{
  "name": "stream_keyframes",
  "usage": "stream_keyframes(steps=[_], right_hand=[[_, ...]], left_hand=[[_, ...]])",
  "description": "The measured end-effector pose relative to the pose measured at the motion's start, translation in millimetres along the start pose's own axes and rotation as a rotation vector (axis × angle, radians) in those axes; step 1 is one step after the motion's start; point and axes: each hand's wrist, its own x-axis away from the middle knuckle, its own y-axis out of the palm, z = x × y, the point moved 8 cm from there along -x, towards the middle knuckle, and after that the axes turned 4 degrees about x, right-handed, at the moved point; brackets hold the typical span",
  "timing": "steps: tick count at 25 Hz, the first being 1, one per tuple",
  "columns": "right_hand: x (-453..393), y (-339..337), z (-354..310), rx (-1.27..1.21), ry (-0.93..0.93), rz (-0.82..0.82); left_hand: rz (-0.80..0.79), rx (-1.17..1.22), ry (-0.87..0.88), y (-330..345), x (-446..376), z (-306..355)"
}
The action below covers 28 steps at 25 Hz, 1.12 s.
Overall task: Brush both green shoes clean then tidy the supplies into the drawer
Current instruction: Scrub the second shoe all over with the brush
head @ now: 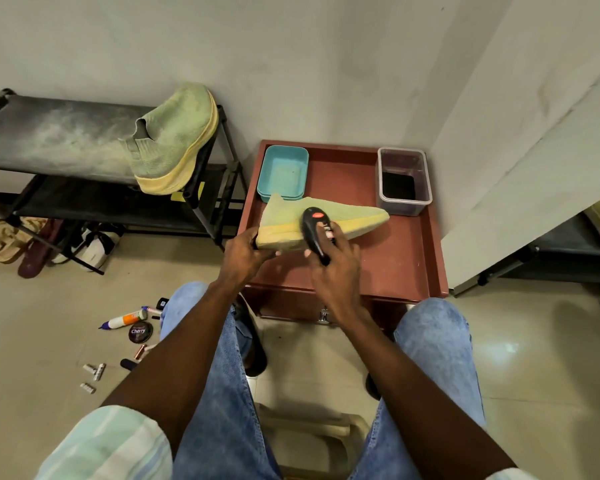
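One green knit shoe (347, 216) lies tipped on its side on the brown drawer unit (406, 258), toe pointing right. My left hand (243, 252) grips its heel end. My right hand (336, 268) grips a black shoe brush (316, 230) with a red label, its head pressed against the shoe's side near the yellow sole. The second green shoe (174, 140) rests tilted on the top shelf of a black shoe rack (49, 140) at the left. The drawer front with a metal handle (323, 315) sits below my wrists, closed.
A teal tray (284, 169) and a clear plastic box (403, 180) stand at the back of the drawer unit's top. On the floor at left lie a glue bottle (125, 320), a Cherry polish tin (140, 332), batteries and small items. Sandals sit under the rack. My knees flank the unit.
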Motion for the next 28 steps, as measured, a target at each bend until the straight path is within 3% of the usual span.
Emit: stream_keyframes(steps=[3,5,8,12,13,16,17,18,20,21,25,26,28], right_hand=[[25.0,22.0,-47.1,-0.001,-0.318,-0.151],[20.8,17.4,-46.1,0.07,-0.352,-0.123],[11.3,4.3,-29.1,0.11,-0.286,0.005],[-14.1,-23.6,48.4,0.021,0.22,0.088],[-13.0,-21.3,40.2,0.002,0.185,0.092],[12.8,3.3,-22.3,0.035,-0.238,-0.029],[12.8,4.1,-20.8,0.071,-0.3,-0.055],[4.4,-2.3,-3.8,0.093,-0.254,-0.031],[-18.0,-24.8,53.6,0.073,0.098,0.076],[-20.7,-29.9,64.0,0.065,0.179,0.101],[-1.1,-5.5,11.6,0.217,-0.226,-0.003],[-6.9,-10.7,20.4,0.243,-0.197,-0.014],[-23.2,-32.7,57.5,0.222,0.048,0.024]], left_hand=[[0.008,0.0,0.013,0.5,6.1,2.2],[0.003,-0.018,0.057,4.6,7.6,8.1],[-0.004,-0.022,0.086,10.8,10.1,16.1],[-0.009,-0.003,0.097,13.0,10.8,16.9],[-0.01,0.002,0.097,12.8,11.9,18.3],[-0.011,0.004,0.072,13.2,8.9,12.4],[-0.013,-0.015,0.069,13.4,7.6,10.3],[-0.009,-0.037,0.066,13.1,6.2,7.7],[-0.011,-0.034,0.048,13.8,0.2,0.3],[-0.013,-0.023,0.038,14.7,-0.8,-1.5],[0.0,-0.027,0.028,12.2,-5.8,-3.2],[-0.004,-0.027,0.022,11.3,-6.4,-3.4],[-0.006,-0.017,0.005,10.8,-6.9,-4.1]])
